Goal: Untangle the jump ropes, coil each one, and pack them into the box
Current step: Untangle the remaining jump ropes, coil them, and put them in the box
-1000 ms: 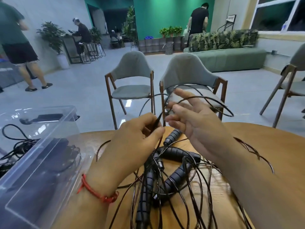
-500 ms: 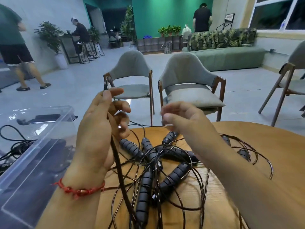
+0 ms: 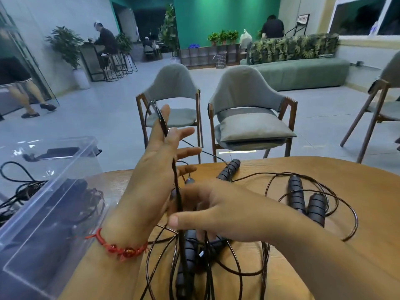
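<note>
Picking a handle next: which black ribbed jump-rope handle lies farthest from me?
The lone black ribbed handle by the wooden table's far edge; the others lie nearer, two paired at right.

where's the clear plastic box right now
In the head view, the clear plastic box sits at far left, at the left edge of the wooden table, just left of the raised left hand.

No text is legible; the distant sign board [image 3: 302, 20] is unreadably small.

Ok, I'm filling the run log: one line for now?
step: untangling | left hand: raised, open, rope along it | right hand: at rope, grip blurred | handles: on table
</note>
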A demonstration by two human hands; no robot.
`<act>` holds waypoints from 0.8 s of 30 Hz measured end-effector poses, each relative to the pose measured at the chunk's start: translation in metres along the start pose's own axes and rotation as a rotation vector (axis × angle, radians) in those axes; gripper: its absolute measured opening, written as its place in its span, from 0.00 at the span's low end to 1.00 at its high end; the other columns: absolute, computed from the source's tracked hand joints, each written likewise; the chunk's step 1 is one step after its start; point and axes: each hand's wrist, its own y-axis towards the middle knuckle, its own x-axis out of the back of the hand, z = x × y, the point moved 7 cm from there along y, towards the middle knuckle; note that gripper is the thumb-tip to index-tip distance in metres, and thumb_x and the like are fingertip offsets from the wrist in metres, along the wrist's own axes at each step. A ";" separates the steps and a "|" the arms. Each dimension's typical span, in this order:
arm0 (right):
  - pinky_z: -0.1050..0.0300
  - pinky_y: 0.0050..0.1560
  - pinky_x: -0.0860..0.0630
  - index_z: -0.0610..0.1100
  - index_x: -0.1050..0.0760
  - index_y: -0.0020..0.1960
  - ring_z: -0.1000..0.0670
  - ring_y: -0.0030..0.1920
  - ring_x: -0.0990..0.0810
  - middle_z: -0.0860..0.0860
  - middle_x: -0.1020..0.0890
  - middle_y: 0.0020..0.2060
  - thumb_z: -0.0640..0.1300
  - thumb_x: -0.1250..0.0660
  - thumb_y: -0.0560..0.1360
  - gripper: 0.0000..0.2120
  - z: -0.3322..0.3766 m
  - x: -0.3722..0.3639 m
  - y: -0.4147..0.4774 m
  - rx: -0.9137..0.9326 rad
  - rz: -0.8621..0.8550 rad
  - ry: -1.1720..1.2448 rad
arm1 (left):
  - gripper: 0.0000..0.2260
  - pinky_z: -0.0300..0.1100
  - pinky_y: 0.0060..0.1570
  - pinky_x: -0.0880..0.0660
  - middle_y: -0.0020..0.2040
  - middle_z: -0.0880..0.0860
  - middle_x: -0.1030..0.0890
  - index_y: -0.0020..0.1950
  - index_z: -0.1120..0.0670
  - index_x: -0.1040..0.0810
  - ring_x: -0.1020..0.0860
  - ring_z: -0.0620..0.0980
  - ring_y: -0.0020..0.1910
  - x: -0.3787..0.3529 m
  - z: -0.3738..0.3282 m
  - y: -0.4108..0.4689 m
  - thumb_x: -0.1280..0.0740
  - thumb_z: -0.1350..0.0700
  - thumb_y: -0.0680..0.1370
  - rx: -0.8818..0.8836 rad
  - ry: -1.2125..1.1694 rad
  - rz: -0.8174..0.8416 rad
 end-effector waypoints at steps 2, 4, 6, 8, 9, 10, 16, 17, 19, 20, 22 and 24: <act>0.57 0.44 0.19 0.46 0.19 0.64 0.52 0.41 0.16 0.49 0.13 0.48 0.51 0.32 0.85 0.12 0.003 -0.007 -0.003 0.008 0.077 0.095 | 0.21 0.56 0.59 0.18 0.67 0.46 0.17 0.81 0.35 0.35 0.15 0.52 0.61 0.000 0.004 0.000 0.43 0.38 0.87 0.047 -0.039 0.023; 0.59 0.42 0.18 0.42 0.19 0.63 0.49 0.40 0.16 0.48 0.14 0.45 0.46 0.34 0.86 0.11 0.007 -0.001 -0.001 0.049 -0.016 0.268 | 0.23 0.54 0.57 0.17 0.66 0.53 0.16 0.78 0.38 0.28 0.14 0.52 0.60 -0.004 0.012 -0.003 0.43 0.33 0.85 0.169 -0.087 0.106; 0.59 0.44 0.17 0.42 0.18 0.61 0.48 0.42 0.15 0.47 0.14 0.44 0.46 0.34 0.84 0.11 0.003 0.017 0.001 0.084 -0.235 0.463 | 0.20 0.53 0.50 0.17 0.61 0.61 0.15 0.66 0.36 0.18 0.15 0.54 0.52 -0.011 0.018 -0.009 0.43 0.33 0.83 0.267 -0.043 0.247; 0.59 0.44 0.16 0.42 0.17 0.59 0.48 0.42 0.14 0.45 0.14 0.45 0.48 0.32 0.82 0.12 -0.007 0.038 0.001 0.107 -0.430 0.650 | 0.19 0.58 0.54 0.17 0.60 0.58 0.15 0.63 0.39 0.16 0.14 0.55 0.52 -0.017 0.024 -0.014 0.41 0.34 0.83 0.304 0.010 0.380; 0.59 0.43 0.17 0.42 0.17 0.58 0.49 0.42 0.15 0.45 0.13 0.46 0.48 0.31 0.81 0.11 -0.013 0.046 0.001 0.122 -0.500 0.718 | 0.19 0.60 0.54 0.16 0.62 0.54 0.14 0.65 0.40 0.16 0.14 0.55 0.56 -0.019 0.027 -0.016 0.40 0.35 0.83 0.324 0.029 0.429; 0.60 0.42 0.17 0.42 0.16 0.58 0.49 0.41 0.15 0.46 0.14 0.46 0.47 0.31 0.82 0.10 -0.019 0.054 0.001 0.134 -0.564 0.757 | 0.18 0.59 0.53 0.16 0.62 0.53 0.14 0.66 0.40 0.17 0.14 0.56 0.57 -0.020 0.029 -0.018 0.39 0.37 0.84 0.348 0.054 0.472; 0.59 0.45 0.18 0.44 0.18 0.66 0.49 0.46 0.15 0.46 0.14 0.48 0.45 0.33 0.85 0.12 -0.040 0.075 0.001 0.132 -0.687 0.888 | 0.19 0.51 0.42 0.18 0.48 0.64 0.13 0.54 0.54 0.17 0.14 0.61 0.44 -0.022 0.033 -0.029 0.43 0.46 0.88 0.443 0.135 0.630; 0.57 0.48 0.18 0.45 0.20 0.68 0.48 0.47 0.14 0.46 0.13 0.50 0.46 0.33 0.85 0.14 -0.039 0.069 0.004 0.096 -0.624 0.869 | 0.19 0.50 0.38 0.19 0.47 0.64 0.14 0.53 0.54 0.17 0.14 0.61 0.43 -0.022 0.030 -0.025 0.43 0.46 0.88 0.417 0.072 0.589; 0.52 0.52 0.19 0.43 0.24 0.70 0.47 0.46 0.15 0.47 0.14 0.48 0.51 0.34 0.85 0.17 -0.033 0.048 0.010 0.025 -0.415 0.804 | 0.17 0.48 0.34 0.19 0.45 0.63 0.15 0.53 0.56 0.19 0.15 0.59 0.40 -0.015 0.023 -0.014 0.43 0.48 0.88 0.362 -0.097 0.415; 0.48 0.53 0.20 0.41 0.24 0.69 0.47 0.45 0.17 0.48 0.16 0.45 0.54 0.36 0.86 0.20 -0.027 0.035 0.011 0.014 -0.277 0.785 | 0.16 0.48 0.33 0.19 0.44 0.61 0.16 0.55 0.56 0.20 0.16 0.57 0.39 -0.009 0.020 -0.008 0.43 0.48 0.88 0.339 -0.183 0.295; 0.45 0.53 0.20 0.40 0.26 0.70 0.44 0.46 0.18 0.46 0.17 0.46 0.60 0.41 0.86 0.26 -0.014 0.013 0.008 -0.011 -0.025 0.733 | 0.15 0.45 0.30 0.20 0.41 0.56 0.17 0.57 0.57 0.21 0.17 0.52 0.36 0.005 0.016 0.000 0.43 0.49 0.89 0.283 -0.335 0.072; 0.47 0.52 0.18 0.40 0.28 0.73 0.41 0.47 0.17 0.43 0.16 0.46 0.61 0.44 0.86 0.28 -0.008 0.004 0.000 -0.064 0.128 0.578 | 0.13 0.39 0.29 0.23 0.40 0.52 0.17 0.58 0.56 0.22 0.18 0.47 0.35 0.021 0.013 0.005 0.43 0.50 0.89 0.221 -0.438 -0.085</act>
